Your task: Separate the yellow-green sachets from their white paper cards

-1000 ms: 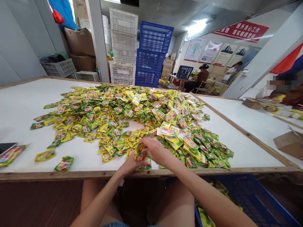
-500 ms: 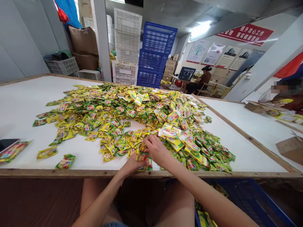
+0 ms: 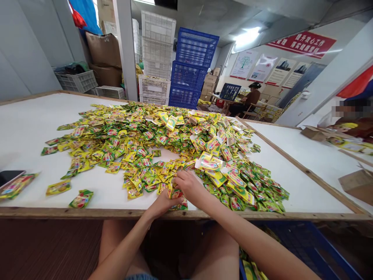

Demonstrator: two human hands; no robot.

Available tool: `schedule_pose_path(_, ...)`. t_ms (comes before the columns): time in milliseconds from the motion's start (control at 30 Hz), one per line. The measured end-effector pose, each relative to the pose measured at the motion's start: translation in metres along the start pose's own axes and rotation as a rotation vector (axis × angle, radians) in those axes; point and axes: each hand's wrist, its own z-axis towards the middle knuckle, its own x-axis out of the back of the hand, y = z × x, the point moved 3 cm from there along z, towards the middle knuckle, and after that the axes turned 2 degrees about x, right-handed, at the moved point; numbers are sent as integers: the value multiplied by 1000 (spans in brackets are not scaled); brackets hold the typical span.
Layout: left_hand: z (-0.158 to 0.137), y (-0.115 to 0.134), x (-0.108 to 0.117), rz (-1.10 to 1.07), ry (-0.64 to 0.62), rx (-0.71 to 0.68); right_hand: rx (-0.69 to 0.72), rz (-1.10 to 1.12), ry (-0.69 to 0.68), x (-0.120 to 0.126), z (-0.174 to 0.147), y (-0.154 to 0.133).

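Observation:
My left hand (image 3: 163, 203) is closed at the table's front edge, its thumb pressed on small green-and-yellow packets (image 3: 176, 194). Just beyond it and to the right, my right hand (image 3: 190, 184) has its fingers bent down onto a packet at the top of that bunch. The fingertips of both hands are partly hidden, so how many packets they hold cannot be seen. A large heap of similar packets (image 3: 140, 132) spreads over the white table (image 3: 26, 116). Flat yellow card sleeves (image 3: 210, 161) lie on the heap, right of my right hand.
Two loose packets (image 3: 81, 199) and a phone (image 3: 10, 177) lie on the left. A wooden strip (image 3: 303, 166) divides the table on the right. Below the edge stands a blue crate (image 3: 309, 249) with packets. Stacked blue crates (image 3: 194, 66) rise behind; a person (image 3: 253, 97) sits further back.
My right hand has shifted slightly left and down, closer to my left hand. The left hand stays nearly in place with its packets.

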Motion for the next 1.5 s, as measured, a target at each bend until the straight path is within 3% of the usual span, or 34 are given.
schedule_pose_path(67, 0, 0, 1, -13, 0, 17, -7, 93, 11, -4, 1, 0)
schedule_pose_path(167, -2, 2, 0, -53, -68, 32, -134, 235, 123, -4, -5, 2)
schedule_pose_path(267, -2, 2, -1, -77, -108, 7, -225, 217, 228, -2, -15, -1)
schedule_pose_path(367, -1, -1, 1, -101, -38, -31, -249, 217, 215, -6, -22, -7)
schedule_pose_path(500, 0, -5, 4, -126, 29, -49, -338, 429, 223, -18, -26, -5)
schedule_pose_path(633, -1, -8, 9, -169, 180, -78, -514, 823, 432, -38, -36, 5)
schedule_pose_path(733, -2, -10, 13, -161, 300, -168, -575, 906, 565, -52, -45, 9)
schedule_pose_path(1033, -1, -10, 14, 42, 247, -158, -554, 864, 409, -72, -51, 24)
schedule_pose_path(1267, -5, 1, 28, 162, 305, -245, -512, 908, 505, -69, -37, 10)
schedule_pose_path(1367, -10, 6, 31, 103, 317, -272, -473, 912, 498, -65, -32, 3)
schedule_pose_path(1500, -15, 14, 29, 211, 331, -279, -410, 853, 472, -55, -32, -1)
